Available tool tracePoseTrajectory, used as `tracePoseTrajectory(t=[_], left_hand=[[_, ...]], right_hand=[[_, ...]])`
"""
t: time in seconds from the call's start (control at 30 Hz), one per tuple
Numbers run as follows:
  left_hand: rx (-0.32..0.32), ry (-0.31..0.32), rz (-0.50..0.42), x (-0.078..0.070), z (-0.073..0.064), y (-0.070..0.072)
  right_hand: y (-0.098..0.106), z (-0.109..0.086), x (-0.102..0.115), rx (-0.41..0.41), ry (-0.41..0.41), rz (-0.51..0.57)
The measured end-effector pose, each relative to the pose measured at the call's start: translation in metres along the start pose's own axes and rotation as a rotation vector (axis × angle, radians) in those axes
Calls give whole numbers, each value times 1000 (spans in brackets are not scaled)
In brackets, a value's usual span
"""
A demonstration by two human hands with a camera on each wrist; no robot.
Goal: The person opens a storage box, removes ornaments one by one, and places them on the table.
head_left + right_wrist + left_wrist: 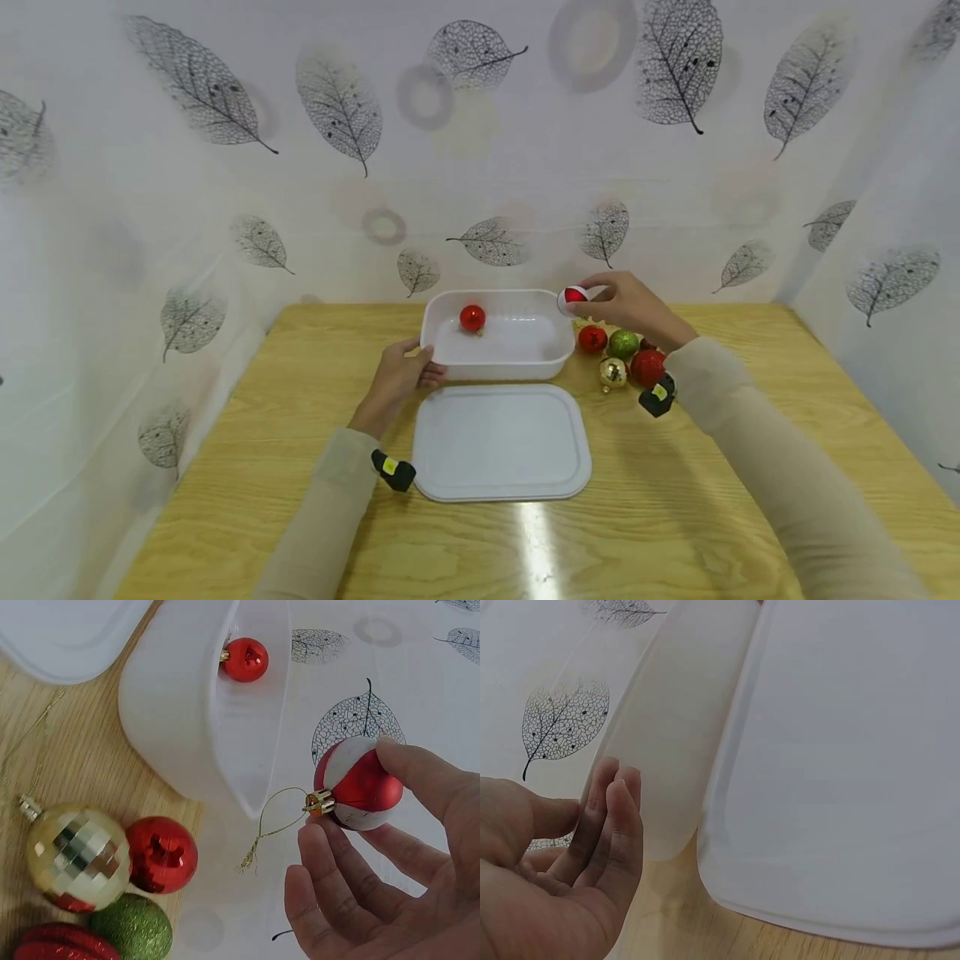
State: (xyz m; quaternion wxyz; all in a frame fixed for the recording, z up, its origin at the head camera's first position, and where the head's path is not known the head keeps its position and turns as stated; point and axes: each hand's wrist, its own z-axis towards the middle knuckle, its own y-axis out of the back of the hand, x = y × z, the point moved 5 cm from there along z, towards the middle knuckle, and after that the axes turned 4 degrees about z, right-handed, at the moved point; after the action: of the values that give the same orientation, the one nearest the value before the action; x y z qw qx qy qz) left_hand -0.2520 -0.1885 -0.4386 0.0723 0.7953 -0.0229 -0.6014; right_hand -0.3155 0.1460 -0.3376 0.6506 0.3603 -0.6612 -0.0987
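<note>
My right hand [626,304] pinches a red-and-white striped ball ornament [358,784] between thumb and fingers, above the right end of a white plastic box [498,371]. A gold hanging loop [281,817] trails from the ornament's cap. A shiny red ball ornament [472,317] lies inside the box, towards its left. My left hand [397,375] touches the box at its front left corner, and in the left wrist view its fingers [622,817] lie against the outer wall, only slightly bent.
A white lid [502,442] lies flat in front of the box. Right of the box sit several ornaments: a shiny red ball [592,339], a green glitter ball [623,343], a faceted gold ball [612,372] and a larger red one [648,367]. A leaf-print curtain [495,175] hangs behind the table.
</note>
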Motion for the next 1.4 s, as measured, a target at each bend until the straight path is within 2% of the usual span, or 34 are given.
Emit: tracePoseTrajectory(t=[0.17,0.33,0.57,0.73,0.93,1.07,1.27,1.4], left_hand=[[-2,10,10,-1,-1,0],[2,8,13,0,-1,0],[5,4,8,0,0,0],[-1,8,7,0,0,0],[-9,11,18,1,0,0],[-5,8,15,1,0,0],[-1,3,13,0,-1,-1],[1,4,17,-1,-2,-1]], right_hand=[[9,-12,-6,1,-25,-15],[18,-24,-13,-9,5,-39],[26,-40,-28,-8,-19,-55],[25,-50,-43,11,-55,-34],[20,-59,-57,21,-12,-71],[18,-67,-62,30,-2,-49],[15,-77,-67,36,-10,-16],[13,-83,-74,31,-24,-42]])
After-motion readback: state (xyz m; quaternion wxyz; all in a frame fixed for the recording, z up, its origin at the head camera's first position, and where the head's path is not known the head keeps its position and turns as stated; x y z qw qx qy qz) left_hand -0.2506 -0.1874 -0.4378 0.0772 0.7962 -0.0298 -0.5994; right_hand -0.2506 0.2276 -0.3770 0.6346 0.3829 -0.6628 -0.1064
